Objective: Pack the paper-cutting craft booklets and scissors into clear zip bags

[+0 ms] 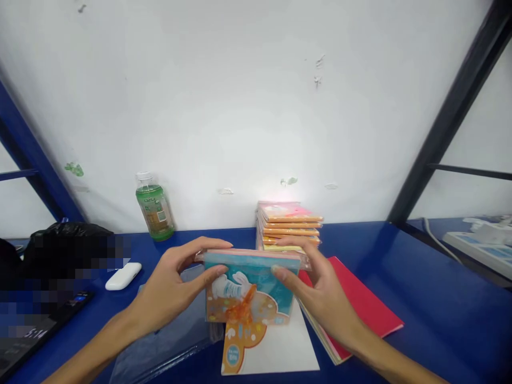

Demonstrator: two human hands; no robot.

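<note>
Head view: white wall (224,106) behind, blue desk (224,237) below, dark post (448,112) far off to the right of the fingers.

Left hand (174,280): thumb on the near face, fingers bent over the top left corner, pinched onto a packet (266,285). Right hand (322,282): same grip at top right, thumb in front, fingers behind the top edge. Gap in each hand is just the packet's thickness.

Packet sits between both sets of fingers, upright, print facing the camera: teal top, white rabbit, orange lower part, clear wrap.

Below the fingers: white sheet (284,346) with an orange printed corner, partly hidden by the packet. Just beyond the right fingers: stack of packets (294,226) near the wall. Right of the right fingers: red folder (360,298), partly under that hand.

Beyond the left fingers: green-labelled bottle (155,213). Left of them: white case (124,276), then black bag (72,234). Under the left wrist: clear plastic (160,349).
</note>
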